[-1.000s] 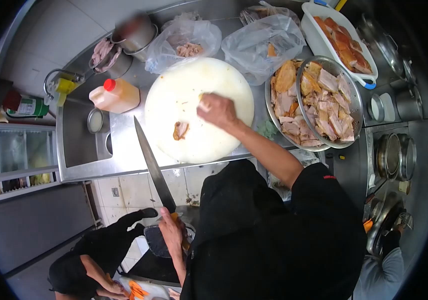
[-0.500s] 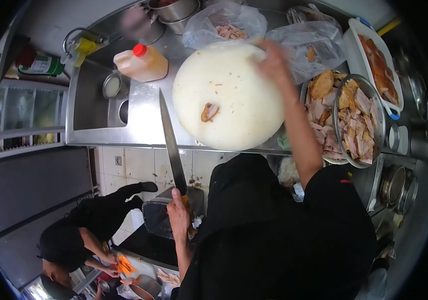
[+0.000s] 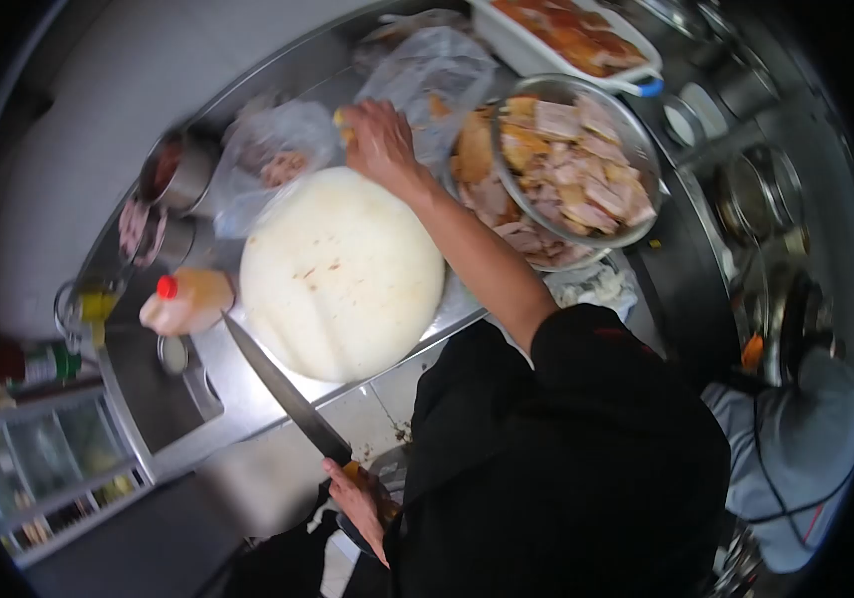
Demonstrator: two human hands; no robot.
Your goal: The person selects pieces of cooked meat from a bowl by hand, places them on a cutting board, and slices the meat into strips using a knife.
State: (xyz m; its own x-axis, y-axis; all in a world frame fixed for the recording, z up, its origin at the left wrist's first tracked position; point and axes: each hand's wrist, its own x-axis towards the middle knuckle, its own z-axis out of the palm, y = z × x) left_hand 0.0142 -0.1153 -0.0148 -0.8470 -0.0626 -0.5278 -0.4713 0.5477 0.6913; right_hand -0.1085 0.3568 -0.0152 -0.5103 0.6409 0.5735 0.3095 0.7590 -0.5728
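Observation:
My left hand [image 3: 359, 498] grips the handle of a long knife [image 3: 287, 399] low at the left of my body. The blade points up and away, its tip by the juice-coloured jug. My right hand [image 3: 379, 140] reaches past the far edge of a round white cutting board [image 3: 347, 274], fingers closed on a small yellowish piece of meat [image 3: 340, 121], mostly hidden. Scraps lie on the board. Beyond it are a plastic bag of meat pieces [image 3: 282, 169] and another clear bag [image 3: 432, 75]. Right of the board, cut meat [image 3: 586, 164] fills a metal colander [image 3: 638, 229].
A plastic jug with a red cap [image 3: 187, 301] stands left of the board, near the sink [image 3: 163, 414]. Metal pots [image 3: 179, 174] sit at the back. A white tray of roasted meat [image 3: 636, 72] lies at far right. A person in grey [image 3: 796, 448] is at the right.
The view has turned. The meat piece that lay on the board is gone from it, and my right hand now holds a small piece over the bags. The knife stays in my left hand.

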